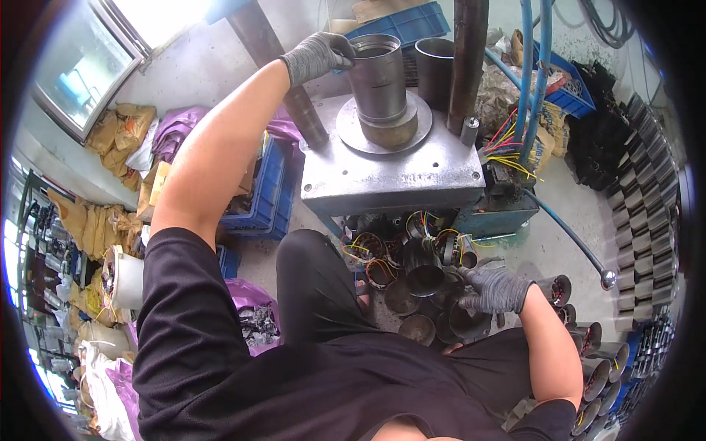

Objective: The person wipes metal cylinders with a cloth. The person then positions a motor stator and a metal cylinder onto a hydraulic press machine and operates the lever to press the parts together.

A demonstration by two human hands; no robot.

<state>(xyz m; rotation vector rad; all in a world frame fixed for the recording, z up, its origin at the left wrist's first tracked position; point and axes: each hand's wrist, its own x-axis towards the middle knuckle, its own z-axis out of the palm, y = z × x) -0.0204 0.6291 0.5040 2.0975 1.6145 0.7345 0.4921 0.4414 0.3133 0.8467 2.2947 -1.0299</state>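
A grey steel motor housing [379, 81] stands upright on a round stepped base [414, 126] on the press table [390, 184]. My gloved left hand [318, 57] reaches up to the housing, its curled fingers at the left side of the top rim. Low in front of the press, my gloved right hand [494, 289] hovers over dark round housings [401, 296] on the floor. Its fingers and thumb are apart, and nothing shows between them. Stators with coloured wires [365, 246] lie just behind these housings, under the table.
A second dark cylinder [435, 72] stands behind the base, between two steel columns [468, 66]. Blue hoses [526, 88] hang at the right, above a ball-ended lever [607, 278]. Blue crates [257, 192] sit at left; stacked housings [638, 213] line the right.
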